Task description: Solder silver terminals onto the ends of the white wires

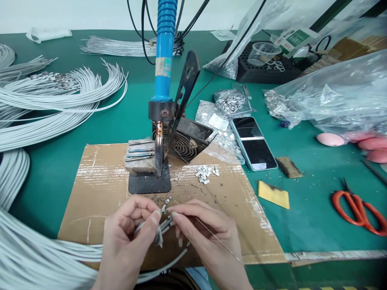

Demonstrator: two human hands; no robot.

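Note:
My left hand (pixel 130 233) is closed, thumb and forefinger pinching a grey cable end that carries a small metal terminal (pixel 166 204). Close beside it, my right hand (pixel 208 233) pinches a thin solder wire (pixel 222 243), which trails down across the palm side. Between the fingertips lie more grey cable ends (pixel 165 225); which hand bears them is partly hidden. Just beyond both hands, a soldering iron (pixel 163 80) with a blue handle is clamped tip down on a black stand (pixel 149 183). Small metal pieces (pixel 205 173) lie loose on the cardboard (pixel 99 193).
Bundles of grey cable (pixel 54 121) cover the left side. To the right are a phone (pixel 254 143), a yellow sponge (pixel 273 194), red-handled scissors (pixel 358 209) and plastic bags of metal parts (pixel 232 100). A black crate (pixel 250 68) stands at the back.

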